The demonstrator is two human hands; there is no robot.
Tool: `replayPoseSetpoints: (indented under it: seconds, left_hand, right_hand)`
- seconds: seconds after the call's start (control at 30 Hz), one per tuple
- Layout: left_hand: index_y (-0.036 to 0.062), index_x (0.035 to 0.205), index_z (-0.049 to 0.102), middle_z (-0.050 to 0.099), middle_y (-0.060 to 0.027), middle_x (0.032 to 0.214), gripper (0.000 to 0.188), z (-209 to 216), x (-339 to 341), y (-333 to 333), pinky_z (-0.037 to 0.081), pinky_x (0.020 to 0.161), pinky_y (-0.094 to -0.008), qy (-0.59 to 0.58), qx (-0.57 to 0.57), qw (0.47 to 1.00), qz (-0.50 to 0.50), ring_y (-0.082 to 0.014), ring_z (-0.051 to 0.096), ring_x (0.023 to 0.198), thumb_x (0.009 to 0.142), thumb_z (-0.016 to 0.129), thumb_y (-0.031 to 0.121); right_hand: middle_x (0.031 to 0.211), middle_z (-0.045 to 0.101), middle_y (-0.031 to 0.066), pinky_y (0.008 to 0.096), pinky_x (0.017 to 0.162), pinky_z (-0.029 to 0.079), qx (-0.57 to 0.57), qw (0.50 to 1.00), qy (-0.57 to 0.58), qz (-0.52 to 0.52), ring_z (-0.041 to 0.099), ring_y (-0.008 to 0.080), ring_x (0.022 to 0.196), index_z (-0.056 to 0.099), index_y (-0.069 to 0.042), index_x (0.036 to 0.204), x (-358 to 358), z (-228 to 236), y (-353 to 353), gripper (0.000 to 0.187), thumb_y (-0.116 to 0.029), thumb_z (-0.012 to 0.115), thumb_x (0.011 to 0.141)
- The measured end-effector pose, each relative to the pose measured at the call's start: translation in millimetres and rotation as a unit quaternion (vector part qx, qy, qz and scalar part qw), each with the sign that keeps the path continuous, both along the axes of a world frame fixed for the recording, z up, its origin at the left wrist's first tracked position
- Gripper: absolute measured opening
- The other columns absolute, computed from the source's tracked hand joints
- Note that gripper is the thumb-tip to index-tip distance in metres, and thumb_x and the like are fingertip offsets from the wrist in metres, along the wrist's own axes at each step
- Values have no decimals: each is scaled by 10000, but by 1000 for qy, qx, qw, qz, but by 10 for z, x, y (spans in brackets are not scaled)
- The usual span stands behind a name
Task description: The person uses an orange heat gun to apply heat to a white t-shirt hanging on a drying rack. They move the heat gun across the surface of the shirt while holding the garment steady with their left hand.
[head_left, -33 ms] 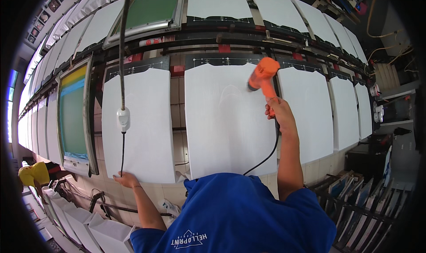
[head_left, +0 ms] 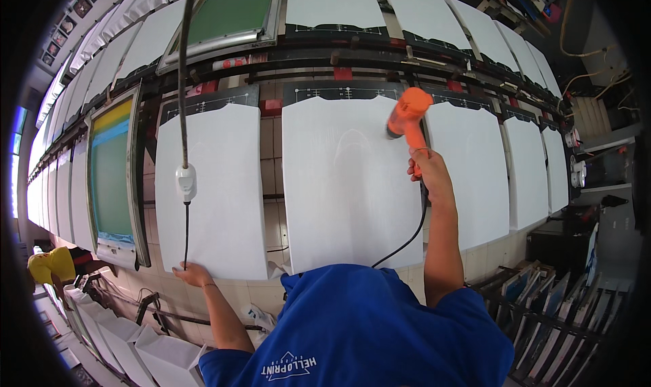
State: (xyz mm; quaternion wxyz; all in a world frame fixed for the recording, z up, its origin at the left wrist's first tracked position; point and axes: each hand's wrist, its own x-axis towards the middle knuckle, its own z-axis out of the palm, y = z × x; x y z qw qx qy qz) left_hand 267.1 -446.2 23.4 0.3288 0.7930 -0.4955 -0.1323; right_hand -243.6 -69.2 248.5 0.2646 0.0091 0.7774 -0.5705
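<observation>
My right hand [head_left: 428, 170] grips the handle of an orange heat gun [head_left: 412, 109]. The gun's dark nozzle points left and down over a white fabric-covered board [head_left: 349, 183] in front of me. From the handle a black cord [head_left: 407, 241] curves down towards my body. On the left, my left hand [head_left: 193, 274] pinches a thin black cable [head_left: 187, 234] by the near edge of another white-covered board [head_left: 224, 149]. That cable runs up to a white plug connector [head_left: 186, 182] hanging from a thicker dark cable [head_left: 182, 82].
A framed printing screen [head_left: 112, 173] leans at the left; another screen [head_left: 230, 10] lies across the far row. More white-covered boards [head_left: 468, 156] extend both ways along dark rails [head_left: 325, 58]. Framed panels [head_left: 542, 319] fill a rack at lower right. A person in yellow [head_left: 57, 265] bends at far left.
The heat gun and my right hand have shifted slightly to the right. The hanging cable with its plug connector has swung a little left. My left hand stays in place.
</observation>
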Motion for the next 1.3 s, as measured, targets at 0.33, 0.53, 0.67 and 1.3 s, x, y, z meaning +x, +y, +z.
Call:
replayPoseSetpoints:
  seconds: [0.33, 0.53, 0.67, 1.3]
  left_hand:
    - [-67, 1380, 335, 426, -294, 1370, 536, 36, -11, 22, 384, 1036, -442, -13, -1, 1000, -1, -418, 483, 1211, 969, 397, 272]
    - [-69, 1379, 336, 418, -295, 1377, 540, 27, -30, 5, 377, 1049, -438, -31, -5, 999, -10, -419, 475, 1219, 969, 381, 280]
    - [-73, 1377, 334, 407, -298, 1385, 538, -40, 47, 1, 378, 1050, -436, -34, -20, 999, -13, -423, 468, 1226, 969, 397, 272]
    - [-68, 1360, 363, 436, -281, 1364, 514, -22, 17, -22, 395, 1027, -432, -29, -12, 1000, 1, -417, 487, 1205, 969, 399, 263]
  right_hand:
    - [720, 552, 11, 240, 532, 446, -31, 997, -66, 30, 554, 98, 616, 564, -29, 933, 61, 108, 132, 314, -328, 634, 870]
    - [721, 543, 6, 232, 517, 439, -6, 999, -30, 37, 543, 91, 599, 563, -29, 948, 180, 94, 214, 302, -316, 630, 884]
    - [722, 544, 7, 236, 514, 440, 7, 999, -47, 23, 548, 99, 595, 560, -29, 947, 188, 83, 370, 286, -302, 621, 889]
    - [732, 550, 10, 244, 543, 449, -39, 989, -47, 136, 561, 100, 619, 568, -32, 944, 133, 24, -443, 336, -347, 647, 858]
